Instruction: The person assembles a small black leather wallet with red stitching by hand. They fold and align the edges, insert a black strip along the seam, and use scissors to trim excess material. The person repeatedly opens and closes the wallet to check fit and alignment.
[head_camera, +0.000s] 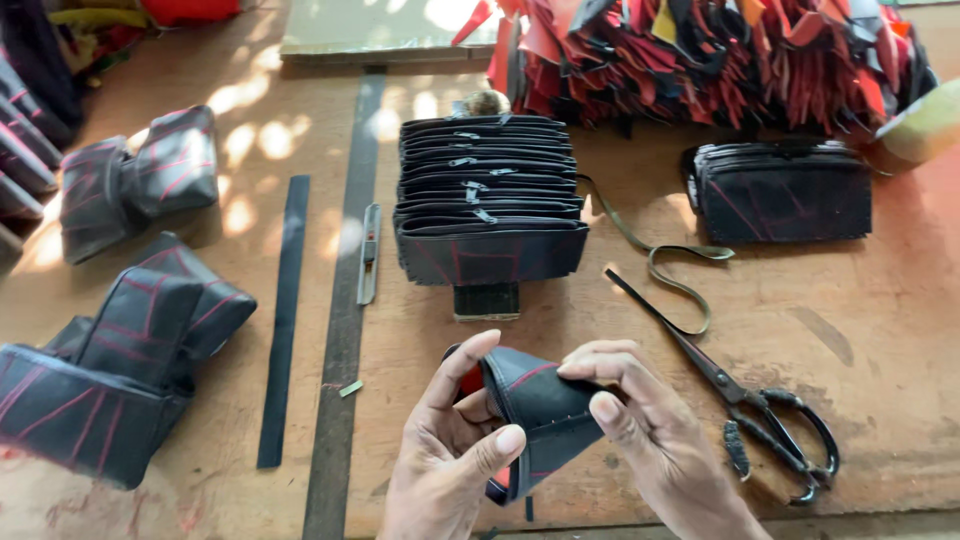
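Sunlit wooden table (600, 330) is lying under both hands, left hand (445, 455) and right hand (650, 430), fingers pinching a small black pouch (535, 400) near the front edge, seemingly light, floppy, best gripped along its stitched rim.

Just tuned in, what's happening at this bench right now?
A person is working on a black pouch with red stitching, held up over the wooden table in both hands. The left hand pinches its near edge between thumb and fingers, while the right hand has its grip on the far side. A stack of similar black pouches sits just beyond, with scissors lying on the table to the right and more pouches piled at the left.
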